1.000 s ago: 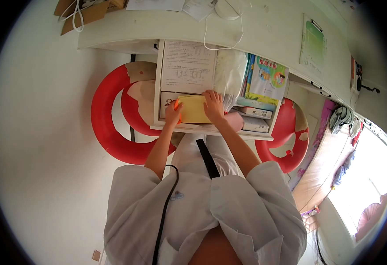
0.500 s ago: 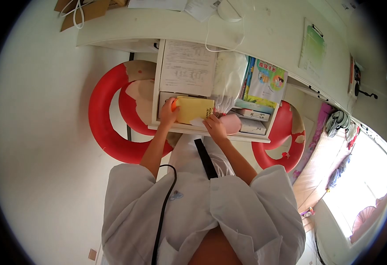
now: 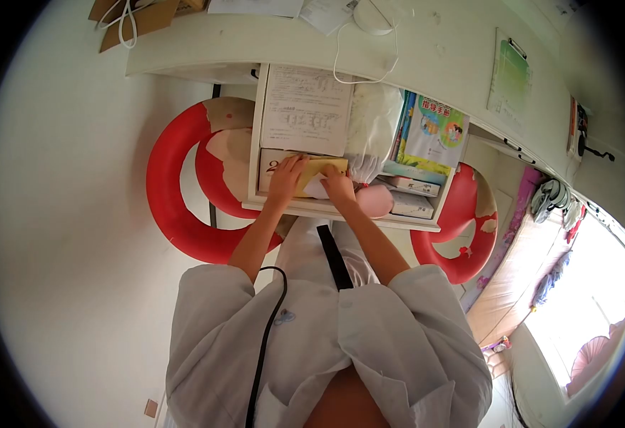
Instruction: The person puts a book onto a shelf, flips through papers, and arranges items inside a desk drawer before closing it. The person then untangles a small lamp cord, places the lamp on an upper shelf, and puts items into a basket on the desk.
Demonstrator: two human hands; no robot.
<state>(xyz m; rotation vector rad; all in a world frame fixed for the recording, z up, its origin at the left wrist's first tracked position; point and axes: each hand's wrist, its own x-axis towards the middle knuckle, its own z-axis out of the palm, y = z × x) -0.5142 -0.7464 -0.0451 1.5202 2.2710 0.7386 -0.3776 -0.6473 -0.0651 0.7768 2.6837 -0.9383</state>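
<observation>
My left hand [image 3: 286,180] lies over the left part of a yellow booklet [image 3: 316,167] at the front left of the open drawer [image 3: 255,143]. On the booklet's right side is my right hand [image 3: 337,183], its fingers bent at the edge near a white piece of paper [image 3: 315,188]. A white box [image 3: 270,160] with a printed 2 shows behind my left hand. Close to the right of my right hand lies a pink roll-shaped thing [image 3: 374,201]. The undersides of both hands are hidden.
In the drawer are printed sheets [image 3: 307,107], a clear plastic bag [image 3: 373,128], colourful books [image 3: 434,132] and white boxes [image 3: 412,205]. A white desk top [image 3: 255,36] stands beyond, with a clipboard [image 3: 510,75]. Red round seats [image 3: 166,185] flank the drawer.
My left hand has moved from the booklet's left edge onto its top, and the orange thing it was at no longer shows. My right hand has shifted up along the booklet's right side.
</observation>
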